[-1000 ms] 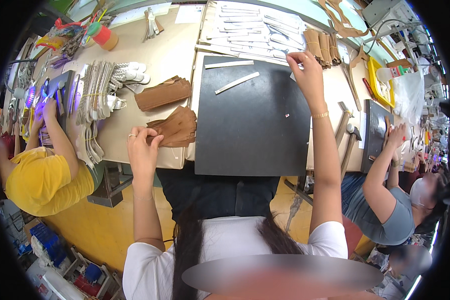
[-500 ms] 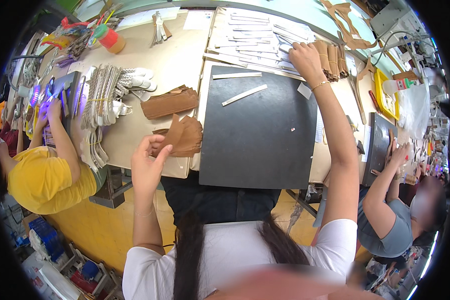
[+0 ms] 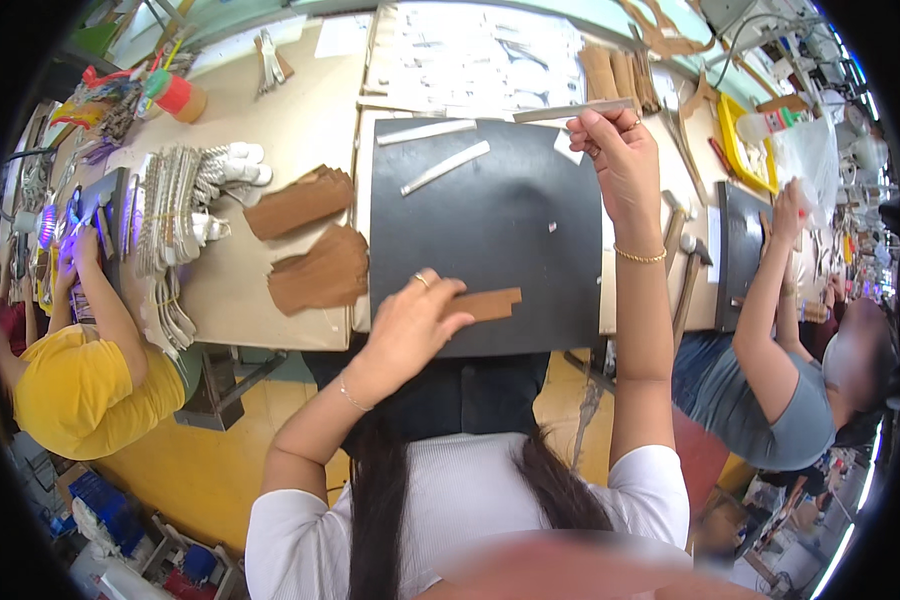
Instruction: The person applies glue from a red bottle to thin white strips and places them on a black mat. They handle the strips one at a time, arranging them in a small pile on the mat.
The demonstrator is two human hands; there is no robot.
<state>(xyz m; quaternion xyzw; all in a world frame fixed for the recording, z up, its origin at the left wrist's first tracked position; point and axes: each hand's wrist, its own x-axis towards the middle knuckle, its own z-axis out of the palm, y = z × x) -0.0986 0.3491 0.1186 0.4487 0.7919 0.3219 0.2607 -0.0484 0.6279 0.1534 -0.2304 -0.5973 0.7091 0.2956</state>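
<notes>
A black board (image 3: 490, 235) lies on the table in front of me. My left hand (image 3: 410, 330) is over its near left part, pinching the end of a flat brown leather piece (image 3: 488, 304). At the board's far right corner, my right hand (image 3: 620, 165) holds up a narrow pale strip (image 3: 555, 114) between thumb and fingers. Two similar pale strips, one farther (image 3: 427, 132) and one nearer (image 3: 446, 168), lie apart on the far left of the board. Left of the board are two fanned stacks of brown leather pieces, a far one (image 3: 302, 202) and a near one (image 3: 320, 272).
Beyond the board lie white sheets bearing pale strips (image 3: 470, 50) and bundled brown pieces (image 3: 620, 78). Hammers (image 3: 688, 262) and a yellow tray (image 3: 748, 150) are on the right. Bundled pale straps (image 3: 168, 205) and a red-and-green jar (image 3: 175, 97) stand left. Co-workers sit on both sides.
My left hand has moved right from the near brown stack onto the board, bringing one brown piece. My right hand has drawn back from the far strips with a pale strip in its fingers.
</notes>
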